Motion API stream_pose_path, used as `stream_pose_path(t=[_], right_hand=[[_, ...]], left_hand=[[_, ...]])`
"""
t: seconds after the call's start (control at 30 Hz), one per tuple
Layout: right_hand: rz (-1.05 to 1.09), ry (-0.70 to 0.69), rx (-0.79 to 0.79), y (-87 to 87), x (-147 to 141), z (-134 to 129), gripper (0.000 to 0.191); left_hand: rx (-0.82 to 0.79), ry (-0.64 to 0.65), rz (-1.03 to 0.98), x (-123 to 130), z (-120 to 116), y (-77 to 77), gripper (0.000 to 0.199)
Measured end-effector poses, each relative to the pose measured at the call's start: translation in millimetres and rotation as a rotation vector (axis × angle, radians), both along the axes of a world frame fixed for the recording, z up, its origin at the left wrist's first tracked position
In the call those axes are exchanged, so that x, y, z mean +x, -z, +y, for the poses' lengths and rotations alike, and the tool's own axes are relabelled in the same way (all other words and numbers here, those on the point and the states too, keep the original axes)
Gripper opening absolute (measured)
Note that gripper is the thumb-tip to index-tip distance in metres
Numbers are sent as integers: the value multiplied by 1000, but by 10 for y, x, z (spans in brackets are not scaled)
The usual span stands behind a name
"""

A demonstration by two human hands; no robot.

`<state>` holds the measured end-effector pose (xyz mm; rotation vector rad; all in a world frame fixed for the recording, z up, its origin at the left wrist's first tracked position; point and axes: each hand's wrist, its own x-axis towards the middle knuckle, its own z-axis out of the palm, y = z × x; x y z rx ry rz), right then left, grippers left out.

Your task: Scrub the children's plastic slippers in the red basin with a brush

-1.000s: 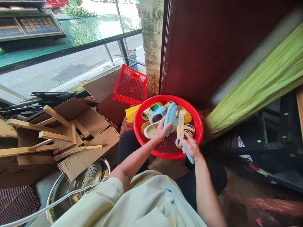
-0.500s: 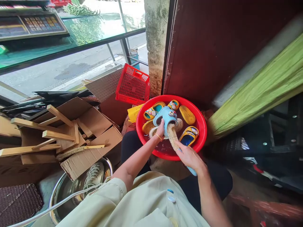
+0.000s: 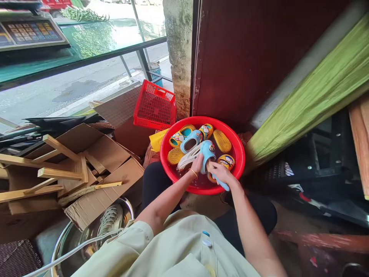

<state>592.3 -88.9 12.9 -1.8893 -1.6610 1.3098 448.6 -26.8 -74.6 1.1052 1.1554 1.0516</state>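
Observation:
My left hand (image 3: pixel 197 163) is closed around the side of a light blue clog (image 3: pixel 207 148) with a cartoon figure on it, tilted over the red basin (image 3: pixel 241 154). In my right hand (image 3: pixel 222 172) is a scrub brush (image 3: pixel 223 186) with a blue handle. Its bristle end goes into the clog's opening and is mostly hidden. Beside the held clog lie another blue clog (image 3: pixel 192 139) and a white shoe (image 3: pixel 186 158). Several yellow slippers, among them one showing its sole (image 3: pixel 221 141) and one with a printed top (image 3: pixel 226 161), lie around them in dark water.
A red plastic crate (image 3: pixel 155 105) stands behind the basin. At left, a wooden stool (image 3: pixel 72 169) lies upturned on cardboard (image 3: pixel 106 188). A metal bowl (image 3: pixel 56 246) holding white shoes (image 3: pixel 111 219) is at lower left. A green curtain (image 3: pixel 311 84) hangs at right.
The brush has gone from lying along the clog's opening to deep inside it, with my right hand now close to the rim. The clog has shifted away from the other blue one, uncovering it.

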Motion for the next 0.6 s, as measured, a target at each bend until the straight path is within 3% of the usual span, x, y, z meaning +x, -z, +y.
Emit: stream_pose_path(t=[0.17,0.3,0.4,0.6], right_hand=[[103,-66,-240,40,248,-386,55],[96,-19,-245,82,279,-529,65],[67,50,-174,149,172,-409,59],[2,116,7,273,-79,-10,30]], left_hand=[[-198,-102,-73,76,25,105,62],[-208,-64,-79,136,-36,143,62],[-185,-31,-88,142,-115,172,52],[-171,-49,-235,26,-194,206,34]])
